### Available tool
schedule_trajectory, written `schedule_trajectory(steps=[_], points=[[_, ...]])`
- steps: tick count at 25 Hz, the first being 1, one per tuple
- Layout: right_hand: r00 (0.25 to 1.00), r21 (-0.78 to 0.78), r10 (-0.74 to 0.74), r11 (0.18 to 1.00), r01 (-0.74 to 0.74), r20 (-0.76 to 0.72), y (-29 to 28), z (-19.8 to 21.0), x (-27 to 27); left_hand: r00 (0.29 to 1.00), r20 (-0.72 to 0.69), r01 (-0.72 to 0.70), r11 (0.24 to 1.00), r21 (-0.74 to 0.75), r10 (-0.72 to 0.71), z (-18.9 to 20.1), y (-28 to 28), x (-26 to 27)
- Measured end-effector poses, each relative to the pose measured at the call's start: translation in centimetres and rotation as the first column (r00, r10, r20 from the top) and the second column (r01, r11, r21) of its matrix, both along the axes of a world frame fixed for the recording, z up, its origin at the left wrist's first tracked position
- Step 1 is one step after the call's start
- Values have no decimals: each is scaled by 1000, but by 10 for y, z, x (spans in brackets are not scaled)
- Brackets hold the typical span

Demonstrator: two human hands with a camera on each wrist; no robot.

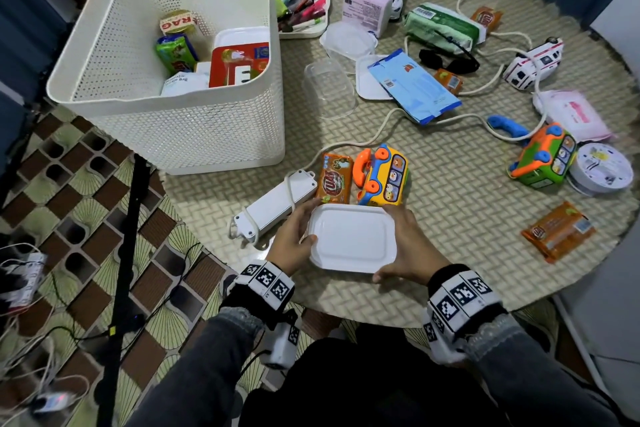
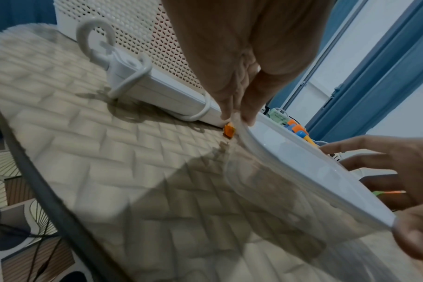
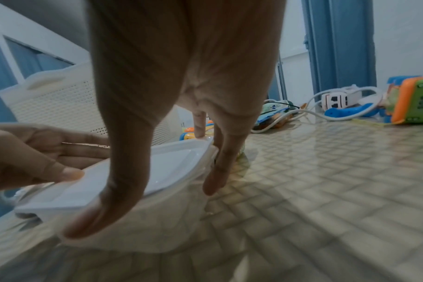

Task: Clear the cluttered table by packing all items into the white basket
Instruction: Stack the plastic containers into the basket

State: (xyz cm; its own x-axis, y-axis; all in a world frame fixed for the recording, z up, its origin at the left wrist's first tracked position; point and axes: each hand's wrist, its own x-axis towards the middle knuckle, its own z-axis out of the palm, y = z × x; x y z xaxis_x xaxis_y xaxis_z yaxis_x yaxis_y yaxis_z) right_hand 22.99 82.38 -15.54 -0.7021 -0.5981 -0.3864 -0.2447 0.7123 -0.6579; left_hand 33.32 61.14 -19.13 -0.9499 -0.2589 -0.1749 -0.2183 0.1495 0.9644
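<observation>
A clear plastic container with a white lid (image 1: 353, 239) sits near the table's front edge, held between both hands. My left hand (image 1: 304, 222) grips its left end, thumb on the lid and fingers round the far corner (image 2: 242, 114). My right hand (image 1: 398, 243) grips the right end, thumb at the near edge (image 3: 85, 225) and fingers over the far corner. In the wrist views the container (image 2: 290, 171) (image 3: 172, 167) looks tilted against the mat. The white perforated basket (image 1: 194, 139) stands at the back left, holding several packed items.
A white power strip (image 1: 277, 204), an orange snack pack (image 1: 334, 180) and a yellow toy phone (image 1: 382, 175) lie just beyond the container. Its cord snakes across the table. Farther off are clear tubs (image 1: 329, 87), a pen tray (image 1: 301, 3), a green toy phone (image 1: 543, 156) and another orange pack (image 1: 557, 230).
</observation>
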Motion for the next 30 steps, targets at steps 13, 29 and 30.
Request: schedule_trajectory(steps=[13,29,30], points=[[1000,67,-22,997,23,-6,-4,0,-2,960,214,239,923,-300,-180,15,-11,3],[997,186,49,982,-37,-62,-9,10,-12,830,462,553,558,-619,-312,40,-11,-13],[995,204,74,977,-59,-70,-10,10,-12,820,482,569,530,-629,-308,41,-12,-15]])
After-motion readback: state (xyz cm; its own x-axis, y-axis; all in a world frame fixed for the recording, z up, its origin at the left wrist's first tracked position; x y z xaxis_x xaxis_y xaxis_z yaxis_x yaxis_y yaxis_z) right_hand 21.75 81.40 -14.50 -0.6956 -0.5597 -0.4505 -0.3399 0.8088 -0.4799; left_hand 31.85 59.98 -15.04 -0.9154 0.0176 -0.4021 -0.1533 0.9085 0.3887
